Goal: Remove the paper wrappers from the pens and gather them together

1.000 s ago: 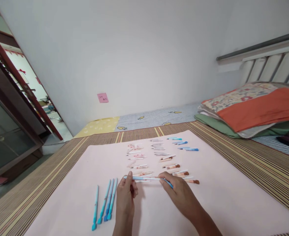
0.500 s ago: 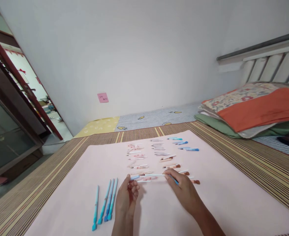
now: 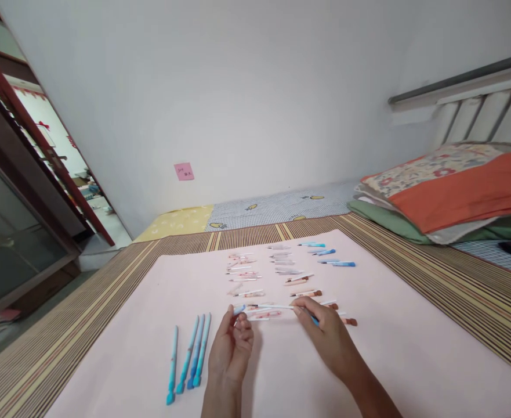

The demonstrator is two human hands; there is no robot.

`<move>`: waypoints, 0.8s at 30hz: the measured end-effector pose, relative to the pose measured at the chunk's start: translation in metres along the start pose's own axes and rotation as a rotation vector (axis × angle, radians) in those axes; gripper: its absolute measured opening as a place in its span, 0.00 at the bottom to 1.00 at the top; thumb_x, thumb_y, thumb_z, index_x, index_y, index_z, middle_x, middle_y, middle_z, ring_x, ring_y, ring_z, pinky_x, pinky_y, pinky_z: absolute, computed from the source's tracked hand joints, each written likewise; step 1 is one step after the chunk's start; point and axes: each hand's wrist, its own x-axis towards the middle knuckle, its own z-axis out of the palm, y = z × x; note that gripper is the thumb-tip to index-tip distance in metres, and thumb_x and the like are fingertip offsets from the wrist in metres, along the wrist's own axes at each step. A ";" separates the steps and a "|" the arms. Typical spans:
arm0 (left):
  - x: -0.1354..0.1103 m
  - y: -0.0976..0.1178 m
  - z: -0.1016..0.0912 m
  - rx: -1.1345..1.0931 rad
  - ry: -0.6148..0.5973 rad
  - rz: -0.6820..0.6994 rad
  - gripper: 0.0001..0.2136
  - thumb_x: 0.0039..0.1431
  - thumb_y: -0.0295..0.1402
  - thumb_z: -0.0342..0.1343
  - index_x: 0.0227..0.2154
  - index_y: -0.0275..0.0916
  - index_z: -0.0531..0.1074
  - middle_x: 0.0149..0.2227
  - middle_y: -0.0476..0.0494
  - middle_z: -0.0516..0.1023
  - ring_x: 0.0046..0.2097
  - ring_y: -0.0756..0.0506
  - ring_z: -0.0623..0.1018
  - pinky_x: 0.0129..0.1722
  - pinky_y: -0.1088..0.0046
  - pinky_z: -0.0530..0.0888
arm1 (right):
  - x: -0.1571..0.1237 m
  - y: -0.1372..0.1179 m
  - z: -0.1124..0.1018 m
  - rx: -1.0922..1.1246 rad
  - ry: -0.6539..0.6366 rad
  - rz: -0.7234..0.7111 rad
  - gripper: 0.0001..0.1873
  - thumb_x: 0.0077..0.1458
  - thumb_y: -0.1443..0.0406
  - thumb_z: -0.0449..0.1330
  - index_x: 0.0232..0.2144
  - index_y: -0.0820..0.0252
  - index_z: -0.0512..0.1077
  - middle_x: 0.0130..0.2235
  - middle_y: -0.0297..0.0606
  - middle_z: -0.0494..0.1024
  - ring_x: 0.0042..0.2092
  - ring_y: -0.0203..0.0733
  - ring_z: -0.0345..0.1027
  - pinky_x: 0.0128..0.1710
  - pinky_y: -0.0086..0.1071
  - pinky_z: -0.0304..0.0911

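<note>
My left hand pinches a small light-blue pen cap at its fingertips. My right hand is closed on a blue pen whose thin white refill sticks out to the left, toward the cap. The two pieces are a short gap apart, held just above a pale pink sheet. Several assembled blue pens lie side by side to the left of my left hand. Behind my hands lie rows of loose pen parts: clear barrels, white refills, brown pieces and blue caps.
The pink sheet lies on a striped mat on a bed. Folded bedding and an orange pillow are piled at the right by the headboard. A white wall with a pink sticky note is behind. A doorway and cabinet stand on the left.
My hands have drawn apart: the left now holds only the blue cap end, while the right has pulled the pen and its white refill to the right. The view shifted slightly.
</note>
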 end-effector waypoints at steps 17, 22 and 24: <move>0.000 -0.007 -0.001 0.197 0.030 0.164 0.09 0.63 0.28 0.55 0.26 0.33 0.71 0.20 0.46 0.74 0.20 0.53 0.72 0.15 0.83 0.65 | -0.009 -0.010 -0.007 -0.433 0.136 -0.221 0.13 0.68 0.61 0.47 0.38 0.51 0.72 0.31 0.30 0.79 0.28 0.38 0.70 0.30 0.29 0.60; 0.004 -0.013 -0.002 0.219 0.037 0.162 0.07 0.62 0.28 0.57 0.28 0.32 0.72 0.21 0.44 0.76 0.21 0.51 0.75 0.16 0.83 0.68 | -0.009 -0.017 -0.009 -0.506 0.209 -0.360 0.16 0.68 0.62 0.45 0.38 0.53 0.73 0.33 0.34 0.81 0.30 0.37 0.74 0.31 0.29 0.63; 0.005 -0.016 -0.003 0.200 0.046 0.122 0.07 0.62 0.27 0.57 0.28 0.31 0.72 0.21 0.44 0.76 0.21 0.52 0.75 0.16 0.84 0.68 | -0.009 -0.019 -0.010 -0.519 0.222 -0.384 0.17 0.69 0.63 0.44 0.38 0.54 0.74 0.35 0.36 0.81 0.33 0.38 0.75 0.32 0.29 0.65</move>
